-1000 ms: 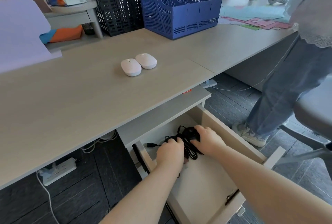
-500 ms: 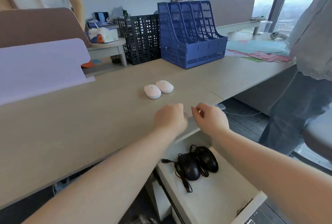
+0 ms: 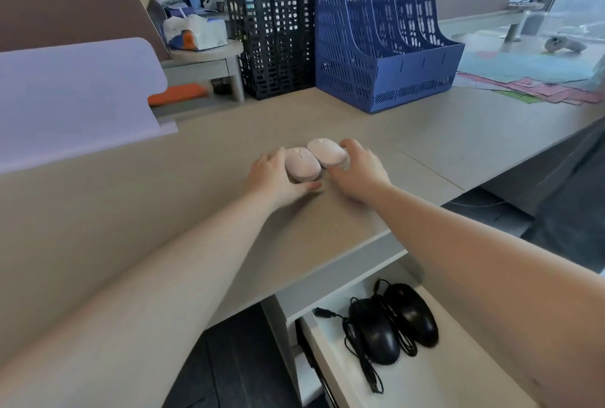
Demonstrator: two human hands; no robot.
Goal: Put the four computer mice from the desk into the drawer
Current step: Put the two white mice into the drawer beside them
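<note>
Two pale wireless mice lie side by side on the desk (image 3: 163, 211). My left hand (image 3: 273, 178) wraps its fingers around the left white mouse (image 3: 302, 165). My right hand (image 3: 360, 175) cups the right white mouse (image 3: 325, 152) from its right side. Both mice still rest on the desktop. Below the desk edge the open drawer (image 3: 442, 384) holds two black wired mice, one (image 3: 375, 330) on the left and one (image 3: 412, 312) on the right, with their cables tangled around them.
A blue file rack (image 3: 383, 34) and a black mesh rack (image 3: 271, 44) stand at the back of the desk. A lilac board (image 3: 72, 93) leans at the left. Coloured papers (image 3: 537, 83) lie at the far right. A small stand (image 3: 203, 60) holds a tissue pack.
Both hands left the two black mice in the drawer, rose to the desktop and reached forward. They now close around the two white mice.
</note>
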